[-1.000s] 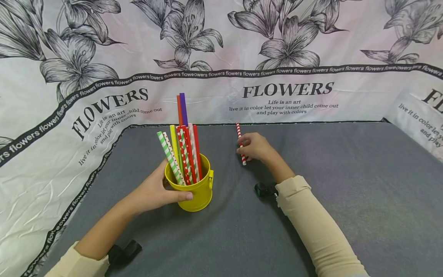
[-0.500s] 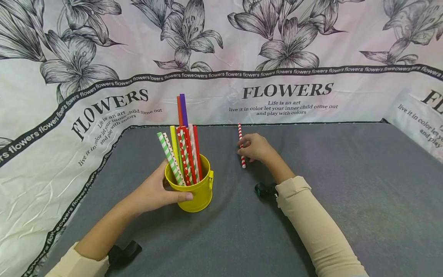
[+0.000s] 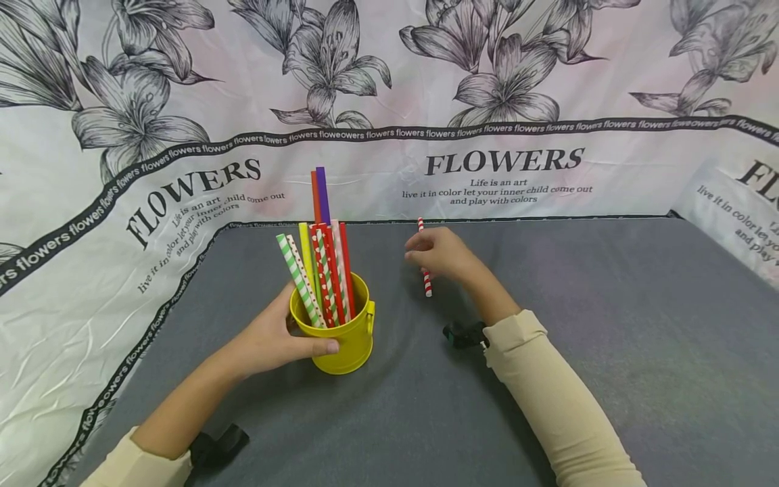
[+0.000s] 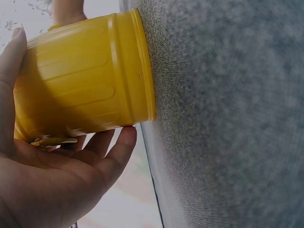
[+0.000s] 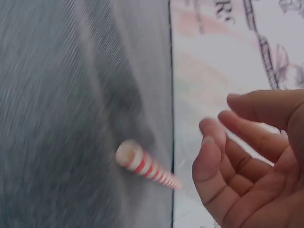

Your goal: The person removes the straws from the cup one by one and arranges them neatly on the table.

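Note:
My left hand (image 3: 276, 341) grips a small yellow metal bucket (image 3: 347, 355) from its left side, thumb across the front. Several paper straws (image 3: 323, 196) stand in it: green-striped, red, yellow, orange, purple and dotted ones. In the left wrist view, the fingers of that hand (image 4: 61, 175) curl round the bucket wall (image 4: 80, 76), whose base touches the cloth. A red-and-white striped straw (image 3: 428, 284) lies on the table, pointing away from me. Over its middle hovers my right hand (image 3: 441, 251). The right wrist view shows this hand (image 5: 251, 161) apart from the straw (image 5: 147, 168), fingers loosely bent and holding nothing.
A grey cloth (image 3: 584, 352) covers the table. White fabric (image 3: 359, 176) printed with flowers and lettering rises behind it and along the left. The striped straw's far end reaches the table's back edge. Black wrist cameras (image 3: 219, 446) sit on both wrists.
My right hand has let go of the striped straw and lifted slightly up and left. The straw was shifted slightly and now stays on the cloth. My left hand and the bucket stay put.

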Motion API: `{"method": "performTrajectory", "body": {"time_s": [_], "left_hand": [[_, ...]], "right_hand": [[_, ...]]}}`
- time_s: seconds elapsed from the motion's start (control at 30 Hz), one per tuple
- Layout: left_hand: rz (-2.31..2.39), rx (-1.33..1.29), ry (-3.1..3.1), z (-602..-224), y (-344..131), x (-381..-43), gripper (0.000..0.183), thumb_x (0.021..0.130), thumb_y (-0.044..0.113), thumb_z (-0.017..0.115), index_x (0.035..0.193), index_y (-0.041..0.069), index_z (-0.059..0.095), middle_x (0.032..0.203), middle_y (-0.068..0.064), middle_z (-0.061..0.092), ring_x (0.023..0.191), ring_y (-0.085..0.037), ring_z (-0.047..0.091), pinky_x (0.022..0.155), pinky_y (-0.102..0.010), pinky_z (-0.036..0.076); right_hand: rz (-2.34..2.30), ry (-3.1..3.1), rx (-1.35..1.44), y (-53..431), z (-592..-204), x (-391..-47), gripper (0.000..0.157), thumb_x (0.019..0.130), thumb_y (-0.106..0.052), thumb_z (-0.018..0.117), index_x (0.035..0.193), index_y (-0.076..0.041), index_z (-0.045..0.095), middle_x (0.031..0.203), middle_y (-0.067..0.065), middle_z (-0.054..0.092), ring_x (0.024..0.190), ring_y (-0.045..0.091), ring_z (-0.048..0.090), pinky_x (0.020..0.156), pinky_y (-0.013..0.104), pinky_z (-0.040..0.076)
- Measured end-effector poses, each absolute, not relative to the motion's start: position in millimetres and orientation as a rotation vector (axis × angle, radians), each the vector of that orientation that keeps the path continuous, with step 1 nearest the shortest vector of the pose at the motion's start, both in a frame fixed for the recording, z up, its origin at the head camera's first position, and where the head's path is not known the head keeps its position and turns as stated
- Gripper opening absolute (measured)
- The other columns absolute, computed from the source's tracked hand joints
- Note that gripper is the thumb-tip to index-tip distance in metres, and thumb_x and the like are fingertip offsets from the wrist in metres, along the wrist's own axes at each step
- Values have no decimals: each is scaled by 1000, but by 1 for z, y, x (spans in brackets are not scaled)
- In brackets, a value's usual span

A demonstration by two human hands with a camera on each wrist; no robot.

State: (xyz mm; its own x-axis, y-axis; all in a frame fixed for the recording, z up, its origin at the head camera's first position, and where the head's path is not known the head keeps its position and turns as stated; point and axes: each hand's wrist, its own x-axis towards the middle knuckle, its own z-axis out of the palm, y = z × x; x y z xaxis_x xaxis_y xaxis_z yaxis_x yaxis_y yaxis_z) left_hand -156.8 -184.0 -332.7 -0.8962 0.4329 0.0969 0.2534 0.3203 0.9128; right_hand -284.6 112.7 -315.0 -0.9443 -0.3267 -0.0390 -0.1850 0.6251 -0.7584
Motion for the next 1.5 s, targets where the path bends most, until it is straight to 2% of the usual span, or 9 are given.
{"method": "performTrajectory", "body": {"time_s": [0.23,0.43,0.6,0.77,1.03,1.27,1.5], "left_hand": [[1603,598,2428,-334,-183,-156,86,81,24,86,147,15,31,133,-7,54,116,-27,57,98,-47,49],[1624,635,2412,-333,-184,-157,85,82,22,86,147,15,30,134,-7,54,116,-28,57,99,-47,49],[1625,646,2412,-333,-184,-158,86,82,22,85,147,15,30,134,-8,54,116,-28,57,98,-47,49],[1620,643,2418,-333,-184,-158,87,82,22,85,148,15,29,135,-8,53,117,-28,57,98,-47,49],[1620,646,2409,-333,-183,-158,88,82,22,85,148,15,28,136,-8,52,119,-28,56,99,-48,49],[1624,638,2405,-332,-183,-157,89,82,22,85,149,16,28,137,-8,51,119,-28,56,100,-48,48],[1608,604,2417,-332,-181,-157,85,82,23,85,146,14,30,135,-8,53,117,-28,57,98,-47,49]], "right_hand": [[-1354,2526,-599,93,-298,-264,22,97,-17,67,117,-7,70,109,8,69,90,37,67,76,45,57],[-1469,2426,-831,77,-288,-248,18,97,-16,67,113,-8,72,105,7,70,83,30,64,73,43,57],[-1587,2331,-941,64,-290,-240,17,98,-12,66,111,-5,72,104,7,71,84,30,65,71,41,58],[-1639,2293,-938,54,-297,-236,17,99,-15,65,110,-5,73,100,5,71,83,26,63,69,39,58],[-1649,2223,-849,50,-301,-234,20,98,-18,67,113,-7,73,102,5,70,85,25,61,76,52,56],[-1589,2230,-901,47,-299,-230,26,95,-15,69,118,-5,71,109,5,70,98,23,62,85,35,55],[-1620,2195,-945,45,-295,-226,25,92,-12,73,116,-4,71,107,4,72,98,23,66,88,34,55]]}}
